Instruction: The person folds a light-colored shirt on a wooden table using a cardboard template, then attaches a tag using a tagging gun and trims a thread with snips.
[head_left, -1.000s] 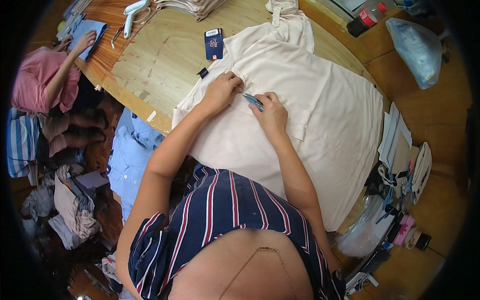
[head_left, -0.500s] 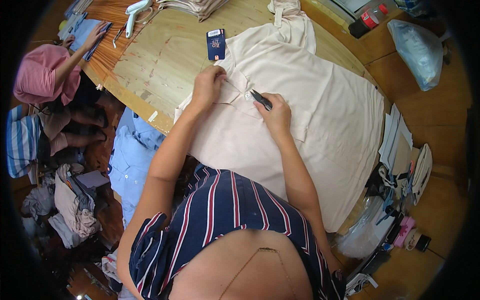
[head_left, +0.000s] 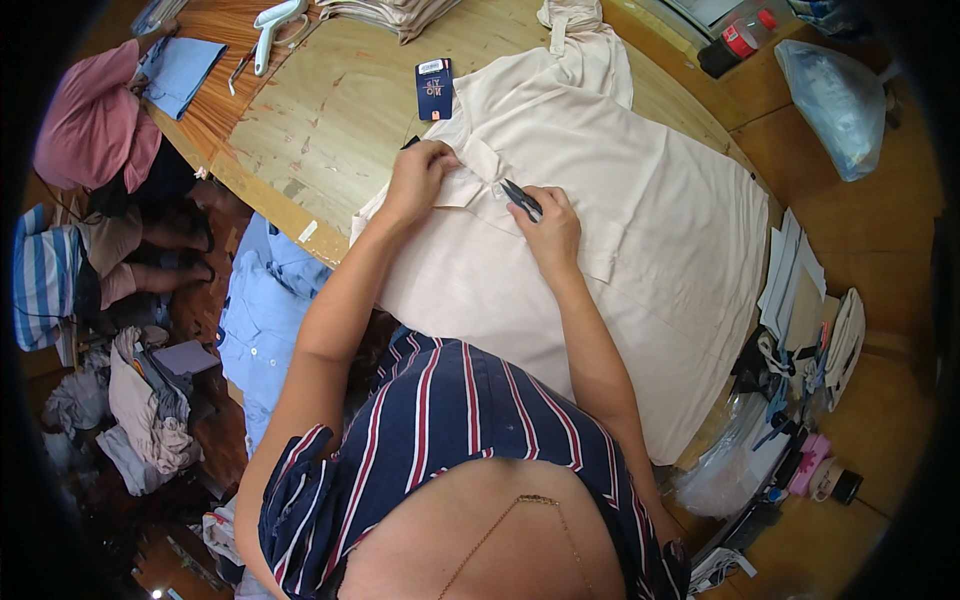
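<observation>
A pale cream shirt (head_left: 660,220) lies spread across the wooden table. My left hand (head_left: 422,178) pinches the fabric near its collar and placket. In my right hand (head_left: 552,222) are small dark thread snips (head_left: 522,200), their blades pointing up and left, close beside the folded collar edge. A dark blue hang tag (head_left: 434,90) lies at the shirt's upper left edge, above my left hand. Whether the blade tips touch the cloth I cannot tell.
A white tagging gun (head_left: 266,38) and a stack of folded beige garments (head_left: 390,12) sit at the table's far side. Blue shirts (head_left: 258,320) hang at the left. A co-worker in pink (head_left: 95,120) handles folded blue cloth (head_left: 186,75). A bottle (head_left: 735,45) stands far right.
My left hand has shifted slightly right and down, and the collar flap beside it has changed shape. The snips barely moved. The co-worker's arm has drawn back from the blue cloth.
</observation>
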